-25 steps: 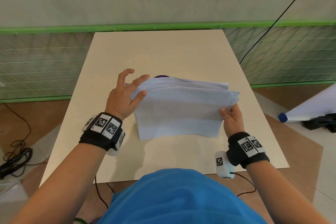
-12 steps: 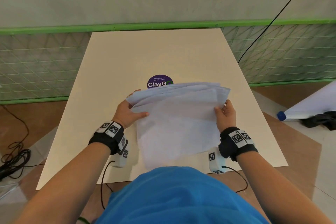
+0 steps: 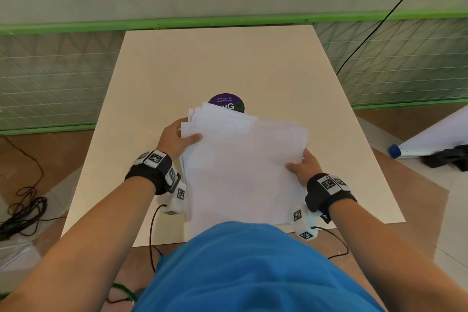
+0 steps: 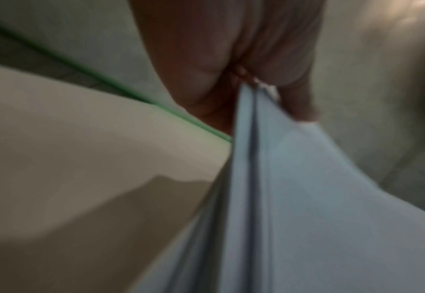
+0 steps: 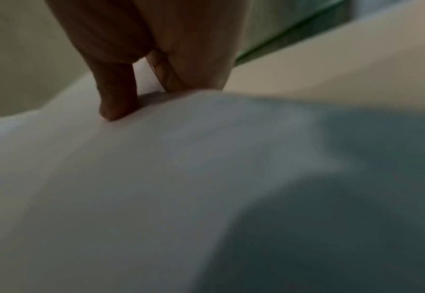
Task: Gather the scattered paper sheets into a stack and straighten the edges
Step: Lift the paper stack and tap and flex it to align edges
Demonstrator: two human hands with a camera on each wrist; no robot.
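A: Where's the paper stack (image 3: 243,167) right now?

B: Off the table (image 3: 228,63), held up between both hands over its near half, tilted so the far edge sits over part of a purple round sticker (image 3: 226,102). No loose sheets show anywhere else on the tabletop.

A: So gathering looks finished?

B: I'd judge so. This reads as the squaring step: sheets collected, edges not yet even.

A: How are the hands holding it?

B: The left hand (image 3: 174,140) pinches the far left corner, thumb on top, fingers hidden beneath. From the left wrist you can see that hand (image 4: 231,59) clamping the layered edges of the paper (image 4: 269,178), though it's blurred. The right hand (image 3: 302,168) pinches the right edge nearer the body, thumb pressed on the top sheet; the right wrist view shows this too (image 5: 141,59), with the sheets (image 5: 156,168) bowing under it.

A: And the look of the paper?

B: Plain white, thin, floppy. The far left corner fans out in steps, several corners staggered. The right edge is a bit ragged too.

A: Next move?

B: Probably stand the stack on edge and tap it on the table, with grips loose enough for sheets to slide level. Pinch too tightly and the fan stays locked in
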